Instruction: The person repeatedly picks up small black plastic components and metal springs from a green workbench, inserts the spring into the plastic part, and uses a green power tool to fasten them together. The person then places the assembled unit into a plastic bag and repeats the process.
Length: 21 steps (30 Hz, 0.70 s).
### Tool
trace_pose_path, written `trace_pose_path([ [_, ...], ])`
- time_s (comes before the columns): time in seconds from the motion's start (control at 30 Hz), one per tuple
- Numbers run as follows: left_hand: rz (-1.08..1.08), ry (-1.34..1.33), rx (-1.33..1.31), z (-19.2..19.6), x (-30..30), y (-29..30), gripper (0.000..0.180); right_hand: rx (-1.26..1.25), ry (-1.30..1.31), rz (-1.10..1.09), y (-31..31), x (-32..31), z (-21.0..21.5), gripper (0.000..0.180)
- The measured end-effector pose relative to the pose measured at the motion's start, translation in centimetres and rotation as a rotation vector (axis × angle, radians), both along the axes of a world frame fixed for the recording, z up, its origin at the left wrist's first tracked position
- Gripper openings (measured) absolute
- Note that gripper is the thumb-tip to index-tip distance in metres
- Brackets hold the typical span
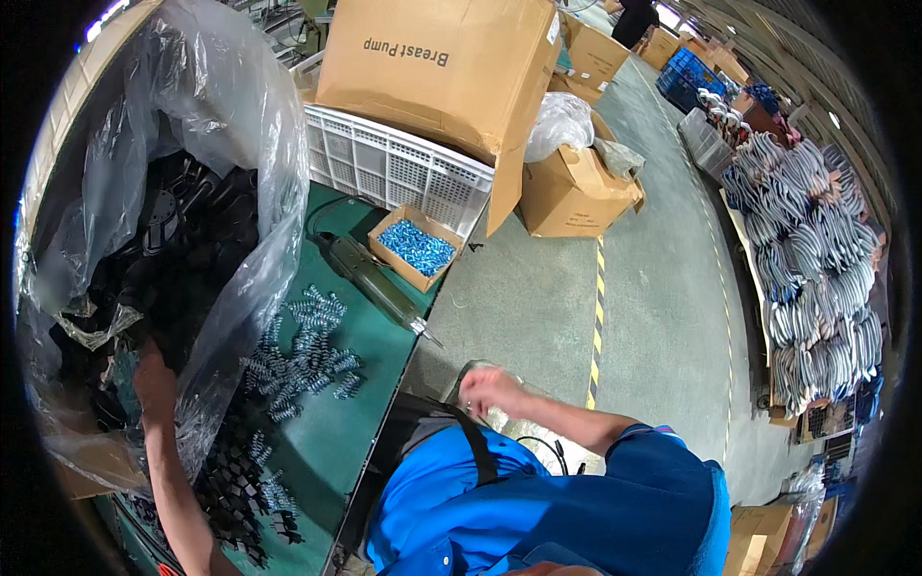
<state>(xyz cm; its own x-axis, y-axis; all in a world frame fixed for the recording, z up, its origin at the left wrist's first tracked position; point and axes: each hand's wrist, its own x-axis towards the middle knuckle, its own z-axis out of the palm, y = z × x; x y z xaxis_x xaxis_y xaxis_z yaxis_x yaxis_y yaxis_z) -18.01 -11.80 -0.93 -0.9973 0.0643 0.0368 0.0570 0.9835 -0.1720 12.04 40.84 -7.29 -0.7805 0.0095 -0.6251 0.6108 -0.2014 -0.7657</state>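
My left hand reaches into a large box lined with a clear plastic bag. Black plastic parts fill the bag, and the fingers are hidden among them and the plastic folds. My right hand hovers beyond the table's edge in front of my body, its fingers curled together; whatever they may hold cannot be made out. Below it lies a clear plastic bag, partly hidden. On the green table are a heap of metal springs and a pile of small black pieces.
A green power screwdriver lies near the table edge, tip outward. Beside it stands a small carton of blue screws. Behind are a white crate and a large cardboard box. Stacked grey curved parts stand far right.
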Motion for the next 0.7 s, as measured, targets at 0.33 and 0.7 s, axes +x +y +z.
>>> trace_pose_path([
  [0.33, 0.058, 0.251, 0.861, 11.9, 17.9, 6.9, 0.055, 0.872, 0.269, 1.118, -1.8, 0.9, -1.4, 0.021],
  [0.7, 0.310, 0.075, 1.471, -2.9, 29.3, 17.7, 0.048, -0.443, 0.224, -0.419, -0.7, -3.7, -0.4, 0.010],
])
